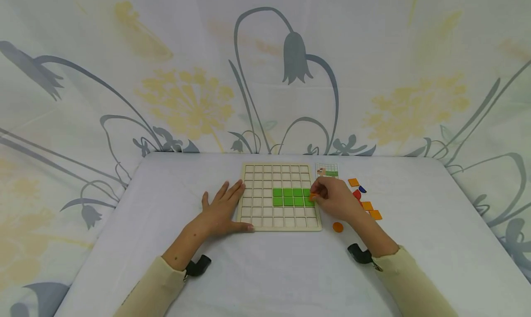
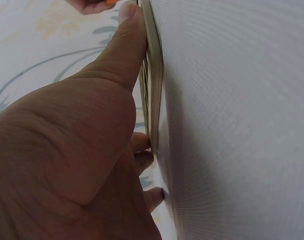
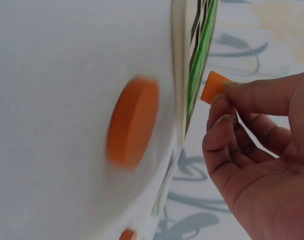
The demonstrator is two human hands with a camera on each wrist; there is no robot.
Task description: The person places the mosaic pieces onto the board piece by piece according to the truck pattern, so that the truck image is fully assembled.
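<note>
A pale wooden grid board [image 1: 280,229] lies on the table, with two rows of green squares [image 1: 293,192] set in its right half. My left hand [image 1: 217,215] rests spread at the board's left side, thumb on the front rim and the other fingertips along the left edge. Over the right end of the green rows, my right hand [image 1: 338,199] pinches a small orange tile [image 3: 212,87] between thumb and fingertips. The right wrist view shows the tile held just above the board, one corner pointing toward it; the fingers cover its other end.
A small picture card [image 1: 327,168] lies behind the right hand. To the right are several orange squares [image 1: 375,214], red pieces [image 1: 356,194] and a dark blue piece [image 1: 362,189]. An orange round piece [image 1: 338,227] lies near the board's front right corner. Patterned cloth [image 1: 265,77] hangs behind.
</note>
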